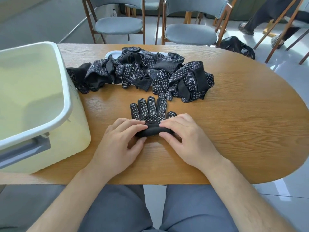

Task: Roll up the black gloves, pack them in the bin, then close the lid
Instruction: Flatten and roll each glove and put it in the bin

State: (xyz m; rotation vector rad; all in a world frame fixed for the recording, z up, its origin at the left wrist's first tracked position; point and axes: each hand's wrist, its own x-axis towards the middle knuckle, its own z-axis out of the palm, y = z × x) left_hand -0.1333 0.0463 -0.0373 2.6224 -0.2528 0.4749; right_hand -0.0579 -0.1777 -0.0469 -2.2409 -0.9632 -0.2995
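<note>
The left hand (117, 141) and the right hand (185, 139) are resting side by side on the table (234, 118). Each is gripping the rolled cuff end of one black glove (147, 109), with curled fingers on top and the thumb on the near side. The glove's dotted fingers are lying flat and pointing away, just beyond the fingertips. The open bin (66, 91) is standing at the left. Farther away, the pile of gloves (150, 71) is partly covering a white lid (112, 53), and one cuff there seems to read 冠恒.
</note>
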